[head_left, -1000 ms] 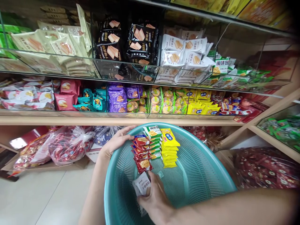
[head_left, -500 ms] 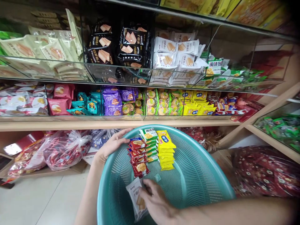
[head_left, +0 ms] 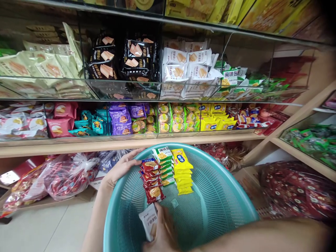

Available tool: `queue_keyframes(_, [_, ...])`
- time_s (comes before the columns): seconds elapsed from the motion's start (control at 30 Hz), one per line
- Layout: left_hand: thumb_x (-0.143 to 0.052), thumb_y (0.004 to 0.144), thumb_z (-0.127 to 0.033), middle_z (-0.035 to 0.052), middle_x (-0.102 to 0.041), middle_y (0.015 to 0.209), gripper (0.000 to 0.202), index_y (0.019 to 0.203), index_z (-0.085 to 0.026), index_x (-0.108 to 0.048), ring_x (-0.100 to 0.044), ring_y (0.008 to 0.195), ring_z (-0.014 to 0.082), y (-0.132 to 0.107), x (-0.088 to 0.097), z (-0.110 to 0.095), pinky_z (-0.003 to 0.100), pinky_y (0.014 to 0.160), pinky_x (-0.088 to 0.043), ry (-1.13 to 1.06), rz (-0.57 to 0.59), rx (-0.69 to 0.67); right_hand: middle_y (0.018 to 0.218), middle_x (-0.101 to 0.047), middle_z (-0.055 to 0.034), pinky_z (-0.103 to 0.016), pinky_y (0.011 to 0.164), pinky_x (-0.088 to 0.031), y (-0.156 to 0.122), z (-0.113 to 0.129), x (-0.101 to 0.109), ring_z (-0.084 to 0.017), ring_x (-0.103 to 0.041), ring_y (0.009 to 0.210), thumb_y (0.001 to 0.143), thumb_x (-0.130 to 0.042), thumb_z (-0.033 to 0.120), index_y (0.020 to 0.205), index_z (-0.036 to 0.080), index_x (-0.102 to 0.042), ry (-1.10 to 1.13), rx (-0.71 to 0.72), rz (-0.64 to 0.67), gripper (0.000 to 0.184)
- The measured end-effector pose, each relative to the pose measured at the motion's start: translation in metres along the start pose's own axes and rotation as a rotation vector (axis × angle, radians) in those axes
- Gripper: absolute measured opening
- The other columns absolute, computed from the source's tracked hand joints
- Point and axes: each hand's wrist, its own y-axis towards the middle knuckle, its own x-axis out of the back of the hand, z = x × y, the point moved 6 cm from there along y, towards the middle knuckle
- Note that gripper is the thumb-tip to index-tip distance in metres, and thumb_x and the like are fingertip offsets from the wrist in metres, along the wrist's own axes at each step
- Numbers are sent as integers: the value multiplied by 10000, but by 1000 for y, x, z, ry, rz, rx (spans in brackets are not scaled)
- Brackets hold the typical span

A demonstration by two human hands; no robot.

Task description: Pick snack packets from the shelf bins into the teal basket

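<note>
My left hand [head_left: 125,167] grips the far-left rim of a teal plastic basket [head_left: 223,164], its thumb lying along the inside. Low in the basket, my right hand [head_left: 164,231] is closed on a white cake packet [head_left: 149,221] with brown pieces printed on it; part of the packet is hidden behind the fingers. Just beyond it, a row of red and blue biscuit packets [head_left: 152,178] leans on the basket wall. Beside that row stand green and white packets [head_left: 165,164] and yellow packets [head_left: 182,169].
A glass-fronted shelf holds white packets [head_left: 174,71], black packets [head_left: 136,56] and cream packets [head_left: 52,66]. Purple packets [head_left: 120,119] and round-biscuit packs [head_left: 177,119] fill the lower row. Clear bags of red sweets [head_left: 70,178] lie beneath, and a large dark-red bag [head_left: 299,192] sits at right.
My right hand and the white packet have moved slightly nearer me and turned, so more of the packet is covered. The basket and my left hand have shifted a little left in view.
</note>
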Motion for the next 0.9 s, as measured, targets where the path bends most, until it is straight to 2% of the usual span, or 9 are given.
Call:
queue_keyframes(0.1, [-668, 662, -241, 65, -541, 1298, 612, 1248, -204, -498, -439, 1223, 287, -1, -1, 0, 413, 1041, -313, -20, 5, 5, 1203, -501, -91, -520, 932, -360, 1, 1, 5, -380, -433, 1149, 376, -471, 132, 1259, 302, -366, -6, 41, -29, 906])
queue_keyframes(0.23, [-656, 664, -225, 48, -557, 1282, 618, 1258, -218, -484, -495, 1169, 277, -2, -2, 1, 423, 1031, -322, -39, 11, 19, 1177, -504, -103, -498, 904, -389, 1, -1, 10, -386, -441, 1139, 360, -459, 122, 1260, 262, -370, -24, 64, -25, 915])
queue_keyframes(0.4, [-650, 664, -212, 30, -578, 1259, 606, 1249, -223, -492, -524, 1135, 260, -2, -1, 0, 383, 1020, -338, -11, 10, 9, 1147, -506, -94, -533, 866, -403, 4, -10, 1, -403, -463, 1095, 372, -476, 154, 1266, 290, -382, 2, 131, -70, 909])
queue_keyframes(0.6, [-635, 677, -223, 22, -580, 1257, 561, 1224, -225, -511, -526, 1134, 259, -4, 0, 1, 364, 981, -378, -8, 9, 14, 1165, -513, -39, -507, 851, -420, 10, -24, -9, -364, -473, 1099, 370, -451, 137, 1267, 408, -345, 13, 203, -70, 943])
queue_keyframes(0.73, [-615, 682, -195, 26, -582, 1253, 584, 1249, -229, -481, -552, 1101, 245, -5, -1, 1, 373, 985, -373, -23, 27, 20, 1164, -522, -44, -514, 846, -425, 12, -22, -6, -378, -478, 1094, 361, -461, 139, 1267, 388, -361, -8, 202, -98, 945])
queue_keyframes(0.83, [-613, 673, -193, 29, -573, 1263, 578, 1238, -220, -494, -524, 1135, 252, -6, -1, -1, 377, 996, -361, -26, 29, -3, 1198, -520, -73, -508, 913, -403, 9, -20, -6, -397, -453, 1136, 368, -537, 163, 1299, 342, -340, 0, 184, -43, 968])
queue_keyframes(0.9, [-620, 665, -198, 28, -578, 1258, 559, 1213, -217, -517, -499, 1164, 258, -6, 0, -1, 376, 1000, -356, -18, 16, -7, 1241, -506, -80, -480, 954, -388, 6, -22, -4, -389, -431, 1174, 381, -559, 177, 1328, 326, -295, 16, 156, -52, 995])
